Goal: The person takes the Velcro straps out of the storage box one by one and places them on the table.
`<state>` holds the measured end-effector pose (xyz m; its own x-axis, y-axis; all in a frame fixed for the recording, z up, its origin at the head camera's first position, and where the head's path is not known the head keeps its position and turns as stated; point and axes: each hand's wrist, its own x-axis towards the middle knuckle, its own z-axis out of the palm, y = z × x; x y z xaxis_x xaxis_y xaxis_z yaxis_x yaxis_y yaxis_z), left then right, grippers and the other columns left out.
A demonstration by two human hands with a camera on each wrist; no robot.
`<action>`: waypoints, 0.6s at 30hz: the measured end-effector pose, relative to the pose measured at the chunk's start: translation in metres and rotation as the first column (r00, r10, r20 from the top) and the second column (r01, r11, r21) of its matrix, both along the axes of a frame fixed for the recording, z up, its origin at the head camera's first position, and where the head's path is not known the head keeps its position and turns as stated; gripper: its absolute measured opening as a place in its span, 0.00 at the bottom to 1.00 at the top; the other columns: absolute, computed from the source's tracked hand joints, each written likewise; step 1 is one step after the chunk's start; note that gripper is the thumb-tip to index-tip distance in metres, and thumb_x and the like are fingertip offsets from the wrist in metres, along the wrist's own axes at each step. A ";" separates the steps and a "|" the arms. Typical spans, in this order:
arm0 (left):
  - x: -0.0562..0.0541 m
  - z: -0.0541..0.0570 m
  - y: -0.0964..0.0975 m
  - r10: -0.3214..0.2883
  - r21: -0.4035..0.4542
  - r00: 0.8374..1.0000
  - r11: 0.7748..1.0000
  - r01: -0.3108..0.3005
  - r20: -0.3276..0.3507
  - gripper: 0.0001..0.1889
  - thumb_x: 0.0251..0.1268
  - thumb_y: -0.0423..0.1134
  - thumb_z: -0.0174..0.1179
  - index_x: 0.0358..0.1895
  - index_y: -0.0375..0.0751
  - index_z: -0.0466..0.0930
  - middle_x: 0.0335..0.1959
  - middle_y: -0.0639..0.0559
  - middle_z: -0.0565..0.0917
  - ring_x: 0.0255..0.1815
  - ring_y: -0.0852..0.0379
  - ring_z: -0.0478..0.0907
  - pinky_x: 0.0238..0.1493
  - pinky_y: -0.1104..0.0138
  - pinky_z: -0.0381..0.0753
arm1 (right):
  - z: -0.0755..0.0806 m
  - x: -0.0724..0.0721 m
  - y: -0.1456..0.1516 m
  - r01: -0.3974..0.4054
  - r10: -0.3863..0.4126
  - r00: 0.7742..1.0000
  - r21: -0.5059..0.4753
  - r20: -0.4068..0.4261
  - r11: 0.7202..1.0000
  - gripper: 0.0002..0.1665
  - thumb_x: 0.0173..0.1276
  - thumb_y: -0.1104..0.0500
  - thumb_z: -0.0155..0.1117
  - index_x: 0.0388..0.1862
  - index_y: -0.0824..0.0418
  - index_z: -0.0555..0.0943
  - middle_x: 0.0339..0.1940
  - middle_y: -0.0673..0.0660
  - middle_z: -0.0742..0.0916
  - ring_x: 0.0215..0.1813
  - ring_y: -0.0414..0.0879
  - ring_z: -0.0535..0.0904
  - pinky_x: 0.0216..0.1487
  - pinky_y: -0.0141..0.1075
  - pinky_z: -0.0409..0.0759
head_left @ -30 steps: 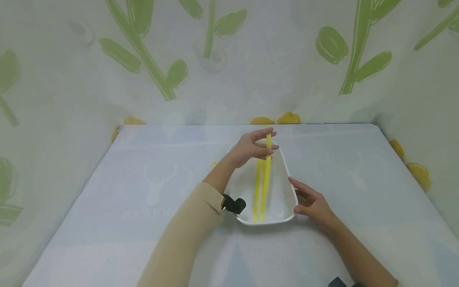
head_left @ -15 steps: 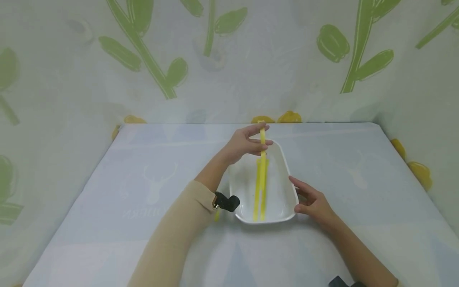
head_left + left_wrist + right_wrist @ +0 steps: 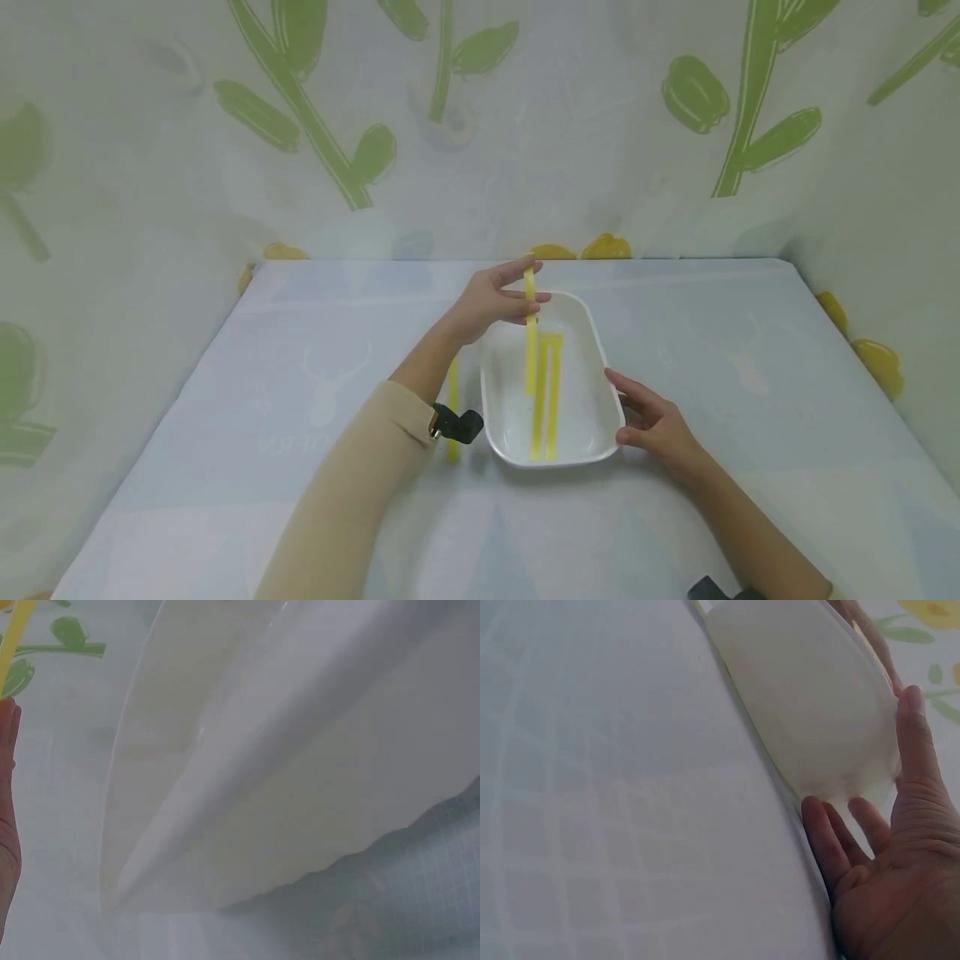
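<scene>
My left hand (image 3: 491, 296) pinches a flat yellow strip (image 3: 531, 358) by its upper part, holding it upright over the left side of a white dish (image 3: 588, 408). Inside the dish, two long yellow strips (image 3: 537, 400) lie side by side, with short crossbars at their far ends. At the dish's right side, my right hand (image 3: 652, 421) holds the rim with thumb and fingers apart. The right wrist view shows its fingertips (image 3: 814, 810) against the dish's outer wall (image 3: 802, 697). In the left wrist view, only the edge of the left hand (image 3: 9, 825) and part of the yellow strip (image 3: 13, 645) show.
Another yellow strip (image 3: 453, 450) lies on the pale table (image 3: 315, 492) left of the dish, partly covered by the left forearm and wrist camera (image 3: 457, 423). A leaf-patterned wall (image 3: 562, 150) stands behind the table's far edge.
My left hand has moved left with the yellow strip, away from the two strips in the dish. More of the strip on the table shows. The right hand stays at the dish's rim.
</scene>
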<state>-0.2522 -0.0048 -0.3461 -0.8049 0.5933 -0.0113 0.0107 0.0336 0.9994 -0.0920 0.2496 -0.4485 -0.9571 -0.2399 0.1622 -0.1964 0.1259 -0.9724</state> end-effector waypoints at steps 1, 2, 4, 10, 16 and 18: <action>-0.001 -0.001 -0.001 0.004 -0.001 1.000 1.000 -0.004 0.002 0.37 0.58 0.26 0.63 0.71 0.48 0.61 0.68 0.57 0.69 0.55 0.54 0.79 0.45 0.63 0.82 | 0.000 0.000 0.000 0.000 0.000 1.000 -0.002 -0.001 1.000 0.43 0.58 0.63 0.71 0.71 0.61 0.64 0.63 0.32 0.73 0.55 0.31 0.75 0.44 0.29 0.81; -0.001 -0.002 -0.003 0.004 -0.004 1.000 1.000 -0.004 -0.001 0.37 0.58 0.27 0.63 0.71 0.49 0.61 0.68 0.57 0.69 0.55 0.54 0.79 0.45 0.63 0.82 | 0.000 0.000 0.001 0.001 -0.001 1.000 -0.001 -0.004 1.000 0.43 0.58 0.63 0.71 0.71 0.61 0.64 0.63 0.32 0.73 0.54 0.31 0.75 0.44 0.28 0.81; -0.002 -0.003 -0.006 0.005 -0.002 1.000 1.000 -0.005 -0.004 0.37 0.58 0.28 0.63 0.71 0.50 0.61 0.68 0.58 0.69 0.55 0.54 0.79 0.45 0.63 0.82 | -0.001 0.000 0.001 0.003 -0.003 1.000 -0.002 -0.004 1.000 0.43 0.57 0.63 0.71 0.71 0.61 0.64 0.63 0.32 0.73 0.54 0.31 0.75 0.44 0.28 0.81; -0.005 -0.007 -0.018 0.017 -0.007 1.000 1.000 -0.017 -0.017 0.37 0.58 0.28 0.63 0.72 0.48 0.60 0.69 0.57 0.68 0.55 0.53 0.79 0.43 0.64 0.83 | -0.002 -0.001 0.001 0.005 -0.005 1.000 -0.007 0.001 1.000 0.43 0.57 0.64 0.70 0.71 0.61 0.64 0.63 0.32 0.73 0.53 0.32 0.76 0.44 0.29 0.81; -0.008 -0.013 -0.033 0.042 -0.028 0.998 0.999 -0.043 -0.036 0.38 0.59 0.29 0.63 0.72 0.48 0.58 0.69 0.56 0.67 0.56 0.53 0.79 0.45 0.62 0.82 | -0.003 -0.002 0.000 0.000 0.001 1.000 -0.011 0.022 1.000 0.43 0.58 0.63 0.71 0.71 0.59 0.64 0.62 0.33 0.74 0.52 0.33 0.76 0.44 0.30 0.81; -0.009 -0.015 -0.038 0.052 -0.035 0.998 0.998 -0.054 -0.038 0.37 0.59 0.30 0.63 0.72 0.48 0.59 0.69 0.55 0.67 0.56 0.53 0.78 0.46 0.62 0.82 | -0.004 -0.002 0.000 0.004 -0.003 1.000 -0.010 0.028 1.000 0.43 0.57 0.63 0.71 0.71 0.59 0.64 0.61 0.33 0.75 0.52 0.33 0.77 0.44 0.30 0.81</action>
